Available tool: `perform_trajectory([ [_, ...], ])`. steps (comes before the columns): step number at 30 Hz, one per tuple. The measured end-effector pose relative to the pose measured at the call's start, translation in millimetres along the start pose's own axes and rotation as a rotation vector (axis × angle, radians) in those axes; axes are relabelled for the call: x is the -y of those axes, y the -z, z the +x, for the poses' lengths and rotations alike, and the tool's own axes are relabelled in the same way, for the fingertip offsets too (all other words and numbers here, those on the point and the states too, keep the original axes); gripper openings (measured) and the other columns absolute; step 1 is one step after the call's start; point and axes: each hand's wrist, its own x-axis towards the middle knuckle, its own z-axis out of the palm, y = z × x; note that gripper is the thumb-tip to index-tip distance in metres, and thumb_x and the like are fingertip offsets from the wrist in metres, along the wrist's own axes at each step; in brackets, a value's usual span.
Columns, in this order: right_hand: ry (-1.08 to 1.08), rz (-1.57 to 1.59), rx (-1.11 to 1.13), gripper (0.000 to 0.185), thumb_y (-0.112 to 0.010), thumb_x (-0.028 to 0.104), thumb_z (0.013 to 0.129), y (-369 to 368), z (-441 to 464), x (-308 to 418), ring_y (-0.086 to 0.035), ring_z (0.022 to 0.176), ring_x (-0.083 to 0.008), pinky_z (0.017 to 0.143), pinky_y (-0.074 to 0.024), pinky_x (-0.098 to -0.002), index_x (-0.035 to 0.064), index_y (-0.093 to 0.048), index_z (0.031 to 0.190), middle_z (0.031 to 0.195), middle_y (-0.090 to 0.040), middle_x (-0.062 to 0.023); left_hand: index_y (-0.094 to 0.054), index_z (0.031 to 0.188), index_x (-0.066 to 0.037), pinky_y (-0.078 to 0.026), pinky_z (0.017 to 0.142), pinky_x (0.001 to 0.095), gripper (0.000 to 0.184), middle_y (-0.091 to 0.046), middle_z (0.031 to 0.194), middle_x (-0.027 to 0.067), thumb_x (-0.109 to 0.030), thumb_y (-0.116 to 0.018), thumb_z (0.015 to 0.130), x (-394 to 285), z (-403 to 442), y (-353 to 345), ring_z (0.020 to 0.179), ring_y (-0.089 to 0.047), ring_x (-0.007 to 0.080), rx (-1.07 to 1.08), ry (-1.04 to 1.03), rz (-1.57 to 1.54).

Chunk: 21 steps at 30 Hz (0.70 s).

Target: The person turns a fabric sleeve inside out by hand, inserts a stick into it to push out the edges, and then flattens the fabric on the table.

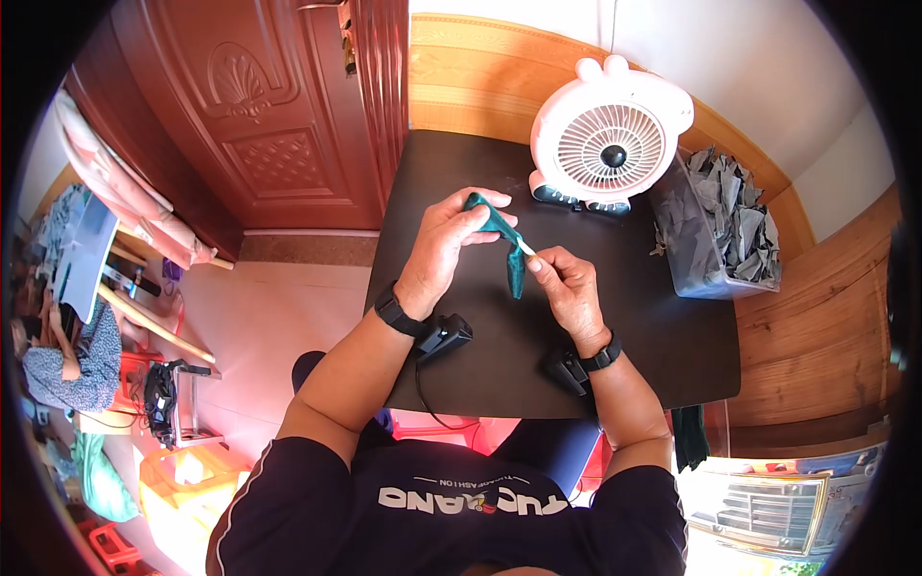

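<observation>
A narrow strip of dark green, velvet-like fabric (495,223) is pinched in my left hand (442,245), above the dark table. Its lower end hangs down between my two hands. My right hand (569,290) is closed, thumb against fingers, on a small white strip (525,247) that meets the fabric at its bend. Whether the white strip is fixed to the fabric or lies inside it, I cannot tell. Each wrist wears a black strap with a small black device, one by the left forearm (445,336) and one by the right wrist (569,370).
A pink animal-shaped fan (613,130) stands at the back of the dark table (461,173). To its right is a clear plastic bin (699,264) full of grey fabric pieces. Another person (72,360) sits at the far left. Dark green fabric (689,437) hangs beyond the right front edge.
</observation>
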Motion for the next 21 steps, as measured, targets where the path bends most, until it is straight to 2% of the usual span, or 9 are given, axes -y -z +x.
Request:
perform_trajectory([
  [5, -0.015, -0.009, 0.006, 0.021, -0.066, 0.021, 0.092, -1.4, -0.8, 2.4, -0.043, 0.061, -0.0039, 0.055, -0.0387, -0.0219, 0.0004, -0.066, 0.085, 0.064, -0.055, 0.004, -0.062, 0.113, -0.002, -0.05, 0.087, 0.036, 0.031, -0.065, 0.108, 0.0109, -0.025, -0.053, 0.095, 2.9, 0.1, -3.1, 0.1, -0.066, 0.0227, 0.003, 0.113, 0.019],
  [11, 0.054, -0.011, -0.033, 0.023, -0.064, 0.021, 0.093, -7.2, -2.2, -1.7, -0.041, 0.061, -0.0034, 0.054, -0.0365, -0.0219, 0.0005, -0.064, 0.083, 0.064, -0.051, 0.0052, -0.066, 0.102, 0.001, -0.053, 0.08, 0.0346, 0.028, -0.067, 0.095, 0.011, -0.025, -0.057, 0.094, 6.2, -0.7, -6.9, 0.091, -0.067, 0.021, -0.008, 0.19, 0.065],
  [14, -0.021, 0.154, -0.004, 0.024, -0.063, 0.023, 0.095, -15.5, -4.9, -8.8, -0.037, 0.06, -0.0027, 0.052, -0.0332, -0.0216, 0.0014, -0.063, 0.083, 0.063, -0.047, 0.0067, -0.067, 0.098, 0.002, -0.054, 0.076, 0.0335, 0.03, -0.068, 0.09, 0.011, -0.027, -0.058, 0.094, 13.4, -2.4, -11.3, 0.088, -0.067, 0.0202, -0.043, 0.228, 0.129],
  [15, -0.041, 0.19, 0.021, 0.025, -0.061, 0.024, 0.096, -17.0, -5.5, -9.7, -0.035, 0.06, -0.0021, 0.051, -0.0307, -0.0211, 0.0022, -0.063, 0.084, 0.063, -0.044, 0.0076, -0.067, 0.099, 0.002, -0.054, 0.075, 0.0329, 0.032, -0.067, 0.09, 0.0108, -0.028, -0.058, 0.095, 16.4, -3.4, -11.4, 0.087, -0.067, 0.02, -0.054, 0.211, 0.152],
  [18, -0.1, 0.236, 0.054, 0.026, -0.061, 0.025, 0.096, -14.8, -3.9, -6.5, -0.037, 0.06, -0.0024, 0.051, -0.0324, -0.0213, 0.0021, -0.064, 0.084, 0.064, -0.046, 0.0072, -0.063, 0.109, 0.002, -0.054, 0.078, 0.034, 0.035, -0.067, 0.094, 0.0111, -0.029, -0.056, 0.096, 20.2, -3.5, -9.6, 0.092, -0.066, 0.0204, 0.014, 0.179, 0.091],
  [21, 0.0, 0.098, -0.02, 0.025, -0.063, 0.024, 0.095, -11.2, -2.7, -3.8, -0.041, 0.06, -0.003, 0.053, -0.036, -0.0209, 0.0021, -0.065, 0.084, 0.065, -0.051, 0.0062, -0.057, 0.12, 0.002, -0.052, 0.08, 0.0333, 0.04, -0.066, 0.103, 0.0139, -0.029, -0.054, 0.096, 21.1, -2.6, -12.0, 0.099, -0.064, 0.0209, 0.036, 0.029, 0.095],
])
